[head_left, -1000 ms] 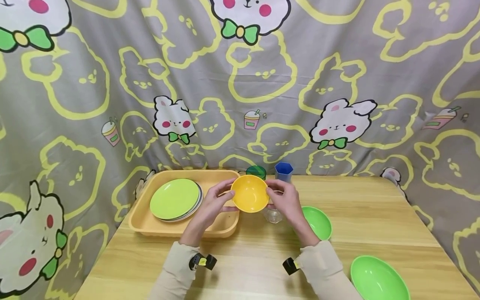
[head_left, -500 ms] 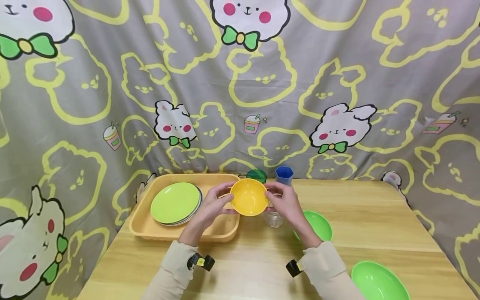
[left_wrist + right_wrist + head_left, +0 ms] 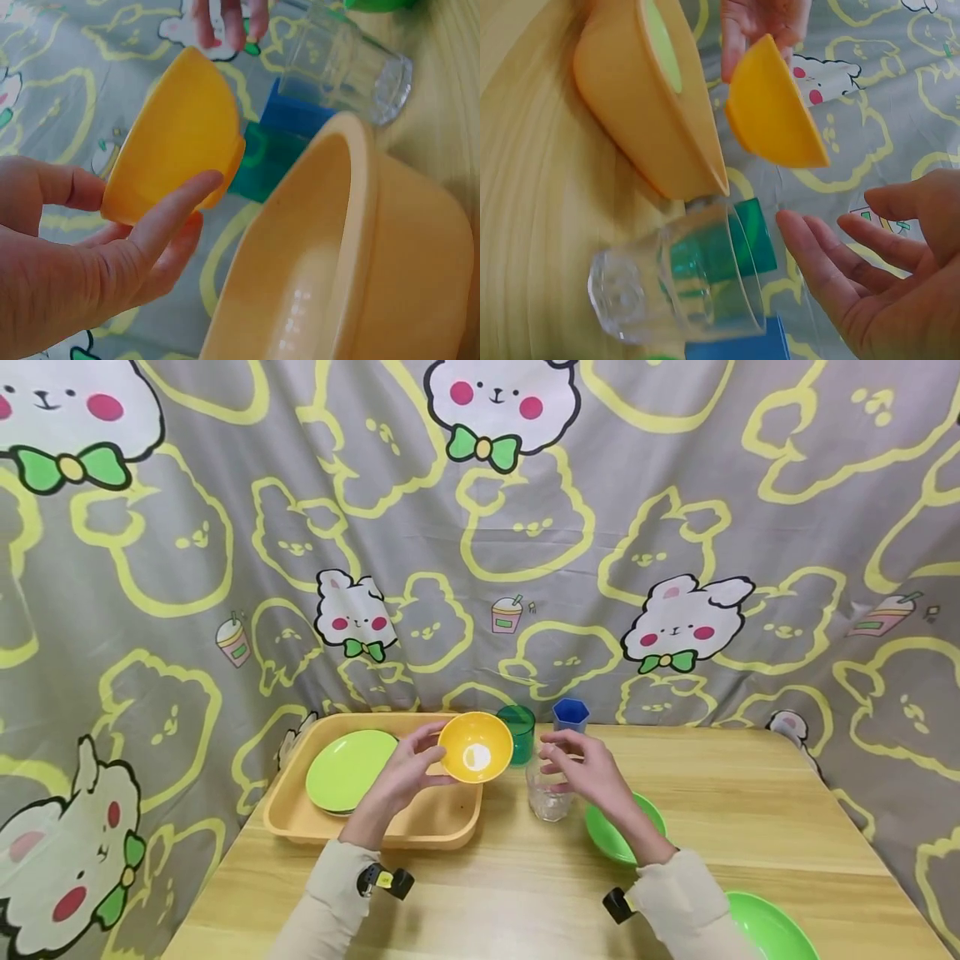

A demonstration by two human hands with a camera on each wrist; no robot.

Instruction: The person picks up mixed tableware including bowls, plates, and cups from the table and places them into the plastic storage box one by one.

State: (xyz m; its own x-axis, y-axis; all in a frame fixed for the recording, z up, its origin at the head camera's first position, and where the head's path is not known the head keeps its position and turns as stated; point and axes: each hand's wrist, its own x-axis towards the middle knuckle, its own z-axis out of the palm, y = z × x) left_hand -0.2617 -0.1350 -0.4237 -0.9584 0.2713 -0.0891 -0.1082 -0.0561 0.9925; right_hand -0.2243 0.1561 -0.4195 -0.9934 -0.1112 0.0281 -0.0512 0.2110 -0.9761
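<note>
My left hand (image 3: 408, 768) pinches the left side of a small yellow bowl (image 3: 477, 747), held up over the right end of the tan basin (image 3: 281, 810). In the left wrist view the bowl (image 3: 176, 131) is tilted, its rim near the thumb and its outside against the fingers. My right hand (image 3: 588, 772) is apart from the bowl, fingers loosely bent around air, above a clear glass (image 3: 549, 802). The right wrist view shows that hand (image 3: 885, 262) holding nothing, beside the mouth of the glass (image 3: 682, 277).
Light green plates (image 3: 352, 768) are stacked in the basin. Behind the glass stand a green cup (image 3: 517, 735) and a blue hexagonal cup (image 3: 572, 715). A green bowl (image 3: 615, 835) sits under the right forearm, and another green bowl (image 3: 772, 927) lies near the right front.
My right hand has let go of the yellow bowl and moved right. The left hand has carried the bowl slightly left, toward the basin, uncovering more of the green cup and the glass.
</note>
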